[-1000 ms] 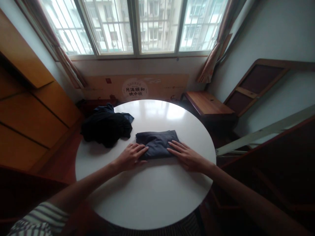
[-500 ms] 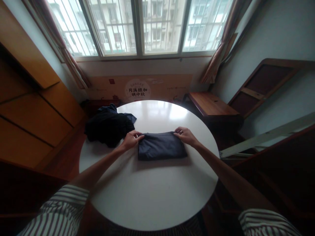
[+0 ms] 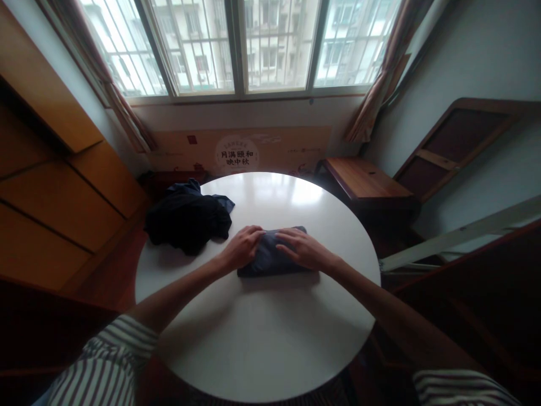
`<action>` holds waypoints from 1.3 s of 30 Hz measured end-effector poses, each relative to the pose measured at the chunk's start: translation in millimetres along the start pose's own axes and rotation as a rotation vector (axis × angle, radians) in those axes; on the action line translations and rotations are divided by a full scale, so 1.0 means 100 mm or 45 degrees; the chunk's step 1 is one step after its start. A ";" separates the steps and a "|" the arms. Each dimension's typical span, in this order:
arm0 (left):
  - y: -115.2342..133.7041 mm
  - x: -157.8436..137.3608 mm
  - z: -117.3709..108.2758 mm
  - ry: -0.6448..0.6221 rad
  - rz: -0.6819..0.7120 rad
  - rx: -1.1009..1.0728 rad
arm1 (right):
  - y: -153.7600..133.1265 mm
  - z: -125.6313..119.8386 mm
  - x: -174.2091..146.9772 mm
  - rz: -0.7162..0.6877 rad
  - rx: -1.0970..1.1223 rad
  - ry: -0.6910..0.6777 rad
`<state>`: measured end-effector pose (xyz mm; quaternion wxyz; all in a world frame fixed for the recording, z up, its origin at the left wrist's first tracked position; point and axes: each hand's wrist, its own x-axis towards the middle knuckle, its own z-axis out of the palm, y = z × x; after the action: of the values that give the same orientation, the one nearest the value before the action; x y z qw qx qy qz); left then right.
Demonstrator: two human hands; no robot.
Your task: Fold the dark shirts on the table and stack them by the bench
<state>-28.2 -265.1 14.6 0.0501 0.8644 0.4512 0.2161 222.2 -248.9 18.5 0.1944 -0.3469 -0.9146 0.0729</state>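
Several dark clothes lie heaped on the left side of the round white table. Near the table's middle, my left hand has its fingers bunched against the folded dark-grey garment; whether they pinch it, I can't tell. The garment lies flat there, and over its right part my right hand rests palm down, fingers loosely spread, gripping nothing.

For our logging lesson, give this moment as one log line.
left hand: on folded cloth; right hand: on cloth; cloth: on table
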 end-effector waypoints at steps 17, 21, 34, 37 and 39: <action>-0.43 0.29 0.00 -0.345 -0.025 0.031 | -0.03 -0.23 -0.66 0.884 -0.134 -0.084; -0.52 0.31 -0.08 -0.389 -0.159 -0.156 | 0.09 -0.33 -0.66 0.903 0.277 -0.391; 0.10 -0.37 -0.16 -0.855 -0.740 -0.953 | 0.59 -0.17 0.10 0.825 0.292 0.086; 0.13 -0.41 -0.13 -0.793 -0.744 -0.971 | 0.53 -0.07 0.06 0.699 0.275 0.190; 0.12 -0.42 -0.13 -0.784 -0.754 -1.012 | 0.50 -0.05 0.03 0.530 0.307 0.176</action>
<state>-45.5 -306.6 15.6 0.5578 0.6394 0.5224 0.0844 252.1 -209.3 10.6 0.2772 -0.5062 -0.7928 0.1960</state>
